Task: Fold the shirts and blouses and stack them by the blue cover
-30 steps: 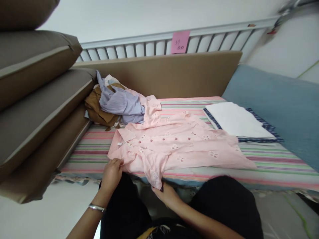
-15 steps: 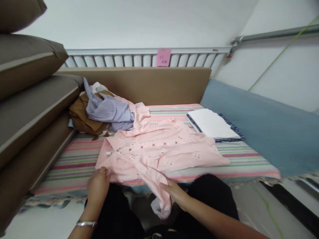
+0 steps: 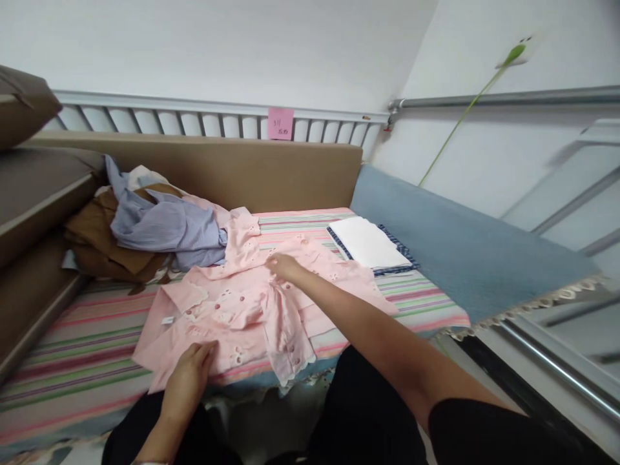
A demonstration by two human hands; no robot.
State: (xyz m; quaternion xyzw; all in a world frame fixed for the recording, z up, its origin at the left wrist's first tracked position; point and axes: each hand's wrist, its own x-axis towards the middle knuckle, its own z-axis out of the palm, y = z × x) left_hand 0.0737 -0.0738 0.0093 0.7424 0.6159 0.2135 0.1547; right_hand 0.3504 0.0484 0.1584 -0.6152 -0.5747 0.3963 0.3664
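Observation:
A pink button-front shirt point(image 3: 220, 329) with eyelet flowers and a scalloped collar lies face up across the striped bedding, its collar toward the left. My left hand point(image 3: 186, 378) is at the shirt's near shoulder side, thumb and fingers closed on the cloth. Out over the middle of the shirt, my right hand point(image 3: 285, 268) pinches pink fabric beside the button row. Below it a sleeve point(image 3: 285, 329) runs toward me, folded over the front, its scalloped end at the bed's near edge. Part of the shirt's front is hidden by my right forearm.
Crumpled clothes point(image 3: 165, 226) in blue and brown pile up at the left against brown cushions point(image 3: 43, 187). A folded white garment point(image 3: 371, 242) with dark blue patterned cloth under it lies right of the shirt. Behind stands a radiator point(image 3: 194, 123) with a pink note point(image 3: 281, 123).
My right hand has moved from the sleeve near my lap up to the shirt's middle, and the sleeve now lies across the shirt. The camera view has turned right.

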